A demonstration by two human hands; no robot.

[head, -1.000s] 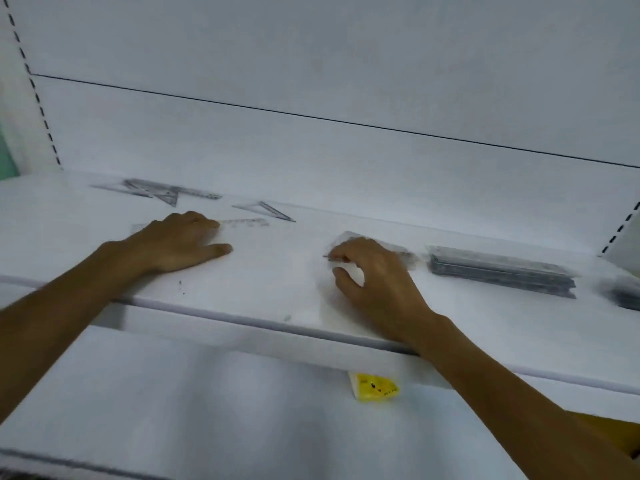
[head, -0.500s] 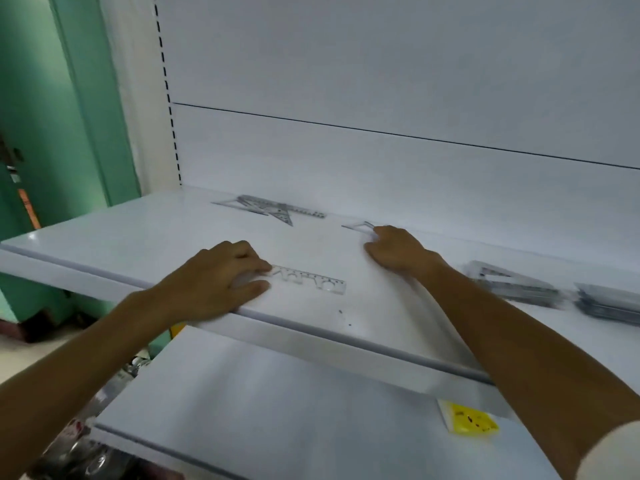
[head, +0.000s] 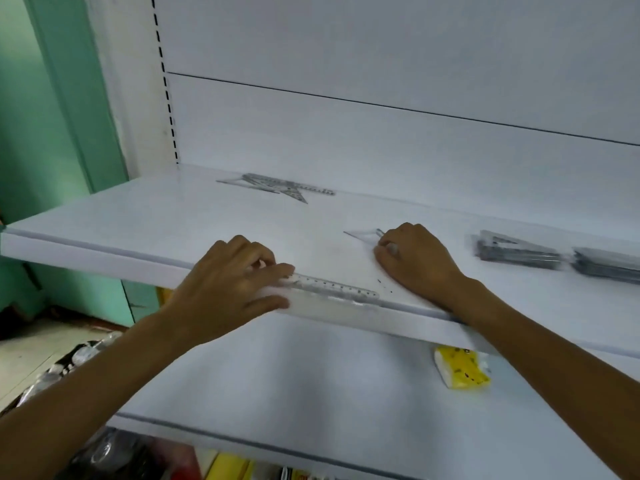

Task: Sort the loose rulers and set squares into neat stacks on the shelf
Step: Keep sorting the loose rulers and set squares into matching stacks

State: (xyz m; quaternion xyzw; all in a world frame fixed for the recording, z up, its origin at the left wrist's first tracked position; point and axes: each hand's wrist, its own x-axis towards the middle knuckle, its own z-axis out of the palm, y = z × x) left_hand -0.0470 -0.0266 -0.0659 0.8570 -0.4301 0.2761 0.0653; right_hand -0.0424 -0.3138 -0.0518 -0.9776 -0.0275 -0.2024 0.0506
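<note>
A clear ruler (head: 337, 289) lies along the front edge of the white shelf (head: 156, 223). My left hand (head: 232, 285) pinches its left end between thumb and fingers. My right hand (head: 415, 258) has curled fingers on a clear set square (head: 362, 234), whose point sticks out to the left. Several loose rulers and set squares (head: 280, 187) lie in a heap at the back left. Two neat stacks sit to the right: a set-square stack (head: 512, 249) and a second stack (head: 606, 263) cut off by the frame edge.
A lower white shelf (head: 294, 393) carries a yellow packet (head: 462, 370). A green wall (head: 52, 116) stands to the left. Dark bagged goods (head: 69, 362) lie on the floor at lower left, and colourful items (head: 225, 467) show below the lower shelf.
My left hand has dragged the clear ruler to the shelf's front edge. My right hand has pulled the set square nearer the front. The view has shifted closer.
</note>
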